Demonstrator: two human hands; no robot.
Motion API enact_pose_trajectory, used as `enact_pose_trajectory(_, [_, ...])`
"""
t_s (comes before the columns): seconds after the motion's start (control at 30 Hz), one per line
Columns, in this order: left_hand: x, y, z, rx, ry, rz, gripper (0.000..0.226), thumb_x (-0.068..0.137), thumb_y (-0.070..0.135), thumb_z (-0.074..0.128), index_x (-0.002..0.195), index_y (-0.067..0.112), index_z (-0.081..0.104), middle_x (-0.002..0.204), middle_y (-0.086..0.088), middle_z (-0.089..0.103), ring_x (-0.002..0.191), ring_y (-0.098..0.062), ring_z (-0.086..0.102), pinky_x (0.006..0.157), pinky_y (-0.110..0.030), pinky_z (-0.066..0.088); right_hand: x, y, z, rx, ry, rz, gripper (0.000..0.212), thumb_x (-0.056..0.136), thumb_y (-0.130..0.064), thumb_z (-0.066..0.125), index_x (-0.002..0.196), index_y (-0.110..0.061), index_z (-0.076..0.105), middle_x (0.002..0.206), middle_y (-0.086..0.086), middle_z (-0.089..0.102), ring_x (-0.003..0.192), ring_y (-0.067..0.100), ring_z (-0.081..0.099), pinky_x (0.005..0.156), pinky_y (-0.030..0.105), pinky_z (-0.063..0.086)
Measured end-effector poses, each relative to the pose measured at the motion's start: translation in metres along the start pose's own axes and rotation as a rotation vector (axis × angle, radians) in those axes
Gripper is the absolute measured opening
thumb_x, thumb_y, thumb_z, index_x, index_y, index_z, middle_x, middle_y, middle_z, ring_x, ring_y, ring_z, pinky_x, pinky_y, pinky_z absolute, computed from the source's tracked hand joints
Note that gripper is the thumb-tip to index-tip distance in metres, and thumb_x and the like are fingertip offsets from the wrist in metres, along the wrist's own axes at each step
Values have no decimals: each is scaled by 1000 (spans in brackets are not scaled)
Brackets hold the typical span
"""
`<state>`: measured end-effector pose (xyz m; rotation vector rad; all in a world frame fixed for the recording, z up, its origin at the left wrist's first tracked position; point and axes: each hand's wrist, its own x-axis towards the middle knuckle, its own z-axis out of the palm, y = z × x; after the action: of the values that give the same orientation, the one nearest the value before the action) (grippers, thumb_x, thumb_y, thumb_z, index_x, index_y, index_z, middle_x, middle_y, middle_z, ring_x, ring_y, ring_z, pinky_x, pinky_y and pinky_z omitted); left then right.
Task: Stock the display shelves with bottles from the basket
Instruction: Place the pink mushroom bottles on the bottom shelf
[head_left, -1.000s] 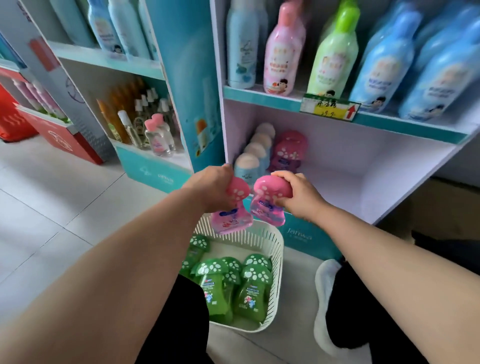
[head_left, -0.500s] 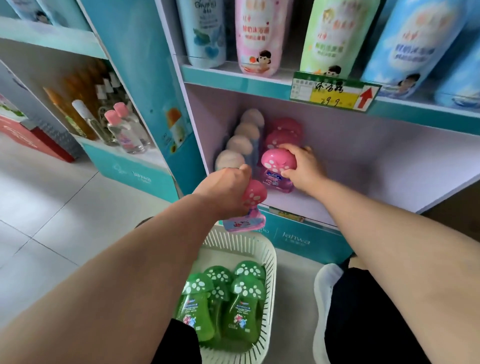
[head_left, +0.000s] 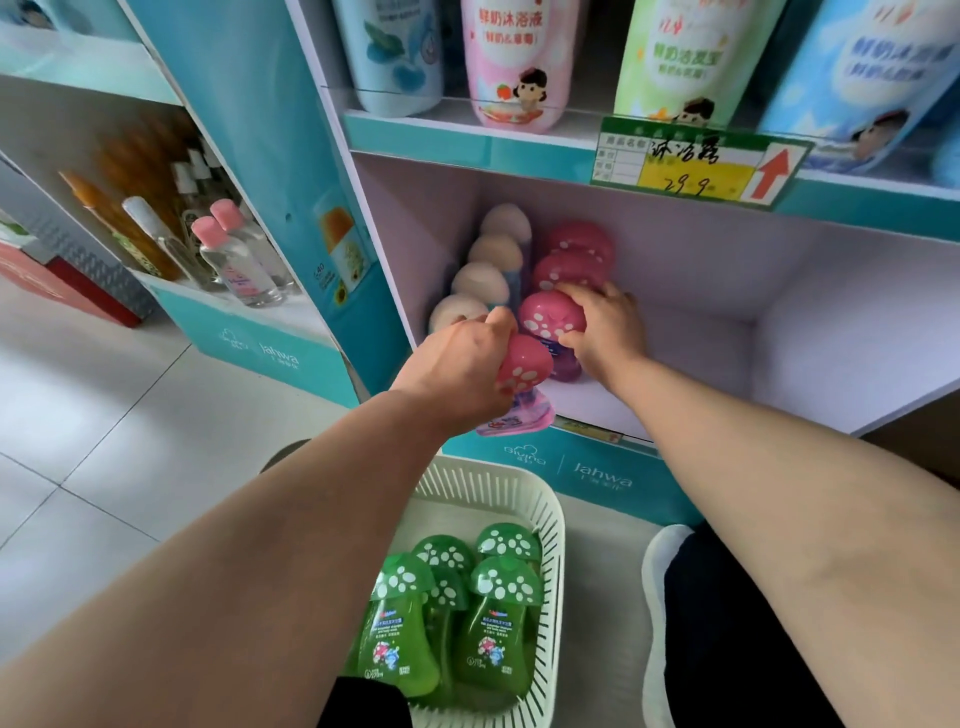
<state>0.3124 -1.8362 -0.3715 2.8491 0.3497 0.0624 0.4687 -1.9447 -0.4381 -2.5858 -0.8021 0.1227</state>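
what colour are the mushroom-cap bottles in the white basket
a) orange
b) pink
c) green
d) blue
c: the white basket holds only green bottles; the pink bottles gripped by the left hand and right hand are up at the shelf.

Right hand (head_left: 605, 327) grips a pink bottle (head_left: 551, 317) on the shelf (head_left: 727, 364), left hand (head_left: 460, 364) holds another (head_left: 522, 364) at the edge; green bottles (head_left: 452, 613) in the basket (head_left: 550, 519).
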Motion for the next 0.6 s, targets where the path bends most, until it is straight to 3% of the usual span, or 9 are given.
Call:
enact_pose_trajectory(0.23, [18, 9, 9, -30, 65, 35, 61, 76, 38, 75, 126, 17, 47, 123, -6, 57, 106, -27, 50, 83, -36, 45, -8, 12, -10, 80, 9, 26, 71, 73, -13, 77, 137, -25, 49, 133, 14, 48, 120, 35, 46, 98, 36, 41])
enact_pose_trajectory(0.33, [28, 13, 15, 4, 77, 55, 62, 76, 32, 78, 128, 18, 49, 122, -6, 52, 110, -29, 49, 86, -40, 47, -23, 25, -14, 99, 92, -19, 46, 76, -7, 70, 120, -17, 63, 120, 13, 57, 112, 34, 53, 89, 36, 44])
enact_pose_trajectory(0.43, [35, 15, 22, 43, 67, 68, 58, 79, 26, 76, 131, 20, 50, 125, -6, 48, 114, -28, 45, 88, -40, 46, -35, 33, -13, 88, 69, -3, 23, 81, -11, 66, 103, -13, 67, 106, 10, 65, 99, 32, 61, 77, 34, 47])
enact_pose_trajectory(0.6, [42, 19, 38, 71, 65, 73, 59, 79, 21, 76, 132, 23, 50, 127, -7, 46, 115, -29, 44, 89, -41, 50, -39, 35, -2, 98, -53, 52, 23, 81, -16, 68, 104, -18, 69, 102, 8, 69, 94, 30, 64, 79, 36, 53])
